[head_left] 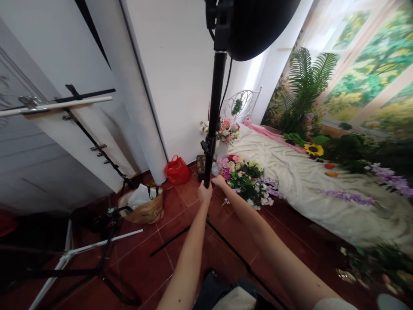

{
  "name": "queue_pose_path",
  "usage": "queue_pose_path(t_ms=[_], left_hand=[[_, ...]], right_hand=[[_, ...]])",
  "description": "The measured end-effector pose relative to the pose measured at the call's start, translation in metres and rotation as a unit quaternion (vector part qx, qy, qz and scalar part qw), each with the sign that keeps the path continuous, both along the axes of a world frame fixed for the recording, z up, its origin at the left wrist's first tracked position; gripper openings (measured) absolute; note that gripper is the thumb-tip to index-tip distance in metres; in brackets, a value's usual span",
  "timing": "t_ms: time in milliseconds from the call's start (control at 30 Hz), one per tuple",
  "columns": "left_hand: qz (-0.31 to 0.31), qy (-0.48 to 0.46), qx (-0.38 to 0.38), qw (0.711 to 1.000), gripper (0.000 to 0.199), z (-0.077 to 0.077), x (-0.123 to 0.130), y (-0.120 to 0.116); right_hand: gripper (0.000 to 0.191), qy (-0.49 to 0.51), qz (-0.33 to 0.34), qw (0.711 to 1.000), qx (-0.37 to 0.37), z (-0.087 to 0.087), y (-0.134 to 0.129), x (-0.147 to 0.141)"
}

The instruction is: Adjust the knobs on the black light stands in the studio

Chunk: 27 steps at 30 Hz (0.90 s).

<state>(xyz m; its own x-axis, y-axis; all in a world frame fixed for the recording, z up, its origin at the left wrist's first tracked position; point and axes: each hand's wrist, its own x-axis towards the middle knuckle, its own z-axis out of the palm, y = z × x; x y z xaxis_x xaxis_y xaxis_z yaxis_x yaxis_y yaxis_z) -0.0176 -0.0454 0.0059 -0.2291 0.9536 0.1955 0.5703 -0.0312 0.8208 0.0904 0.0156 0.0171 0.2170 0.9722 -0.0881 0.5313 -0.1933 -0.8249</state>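
A black light stand rises in front of me with a large dark lamp head at its top and legs spread on the floor. Around its lower pole, my left hand is closed. My right hand is just to the right at about the same height, its fingers closed against the side of the pole; their tips are partly hidden. Higher up sits a clamp knob, apart from both hands. A cable hangs beside the upper pole.
To the right is a bed with a cream cover, and flower bunches lie by its side. A red bag and a woven basket stand on the tiles. Other stand legs spread at left.
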Motion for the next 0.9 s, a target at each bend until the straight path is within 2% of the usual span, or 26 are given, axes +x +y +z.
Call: queue_pose_path(t_ms=[100, 200, 300, 367, 467, 600, 700, 900], left_hand=[[0.001, 0.001, -0.003, 1.0, 0.034, 0.001, 0.001, 0.001], [0.006, -0.001, -0.003, 1.0, 0.033, 0.003, 0.003, 0.0], [-0.001, -0.011, -0.006, 1.0, 0.034, 0.005, 0.004, 0.0], [-0.001, -0.012, -0.012, 1.0, 0.036, 0.005, 0.004, 0.0], [0.001, -0.011, -0.017, 1.0, 0.036, 0.003, 0.003, 0.001], [0.009, -0.01, -0.032, 0.999, 0.037, 0.001, 0.003, 0.002], [0.011, -0.011, -0.038, 0.999, 0.038, 0.002, 0.003, 0.002], [0.006, -0.02, -0.039, 0.999, 0.041, 0.004, 0.004, 0.002]], right_hand=[[0.023, -0.025, 0.011, 1.0, 0.015, -0.006, -0.015, 0.004], [0.039, -0.057, 0.046, 0.994, 0.078, -0.013, -0.032, 0.004], [0.047, -0.156, 0.071, 0.972, 0.158, -0.019, -0.042, 0.001], [0.049, -0.222, 0.066, 0.958, 0.171, -0.022, -0.042, -0.002], [0.053, -0.268, 0.072, 0.948, 0.153, -0.021, -0.035, -0.006], [0.052, -0.284, 0.141, 0.945, 0.079, -0.014, -0.021, -0.003], [0.044, -0.278, 0.185, 0.942, 0.044, -0.01, -0.012, 0.002], [0.032, -0.233, 0.213, 0.949, -0.01, -0.002, 0.004, 0.003]])
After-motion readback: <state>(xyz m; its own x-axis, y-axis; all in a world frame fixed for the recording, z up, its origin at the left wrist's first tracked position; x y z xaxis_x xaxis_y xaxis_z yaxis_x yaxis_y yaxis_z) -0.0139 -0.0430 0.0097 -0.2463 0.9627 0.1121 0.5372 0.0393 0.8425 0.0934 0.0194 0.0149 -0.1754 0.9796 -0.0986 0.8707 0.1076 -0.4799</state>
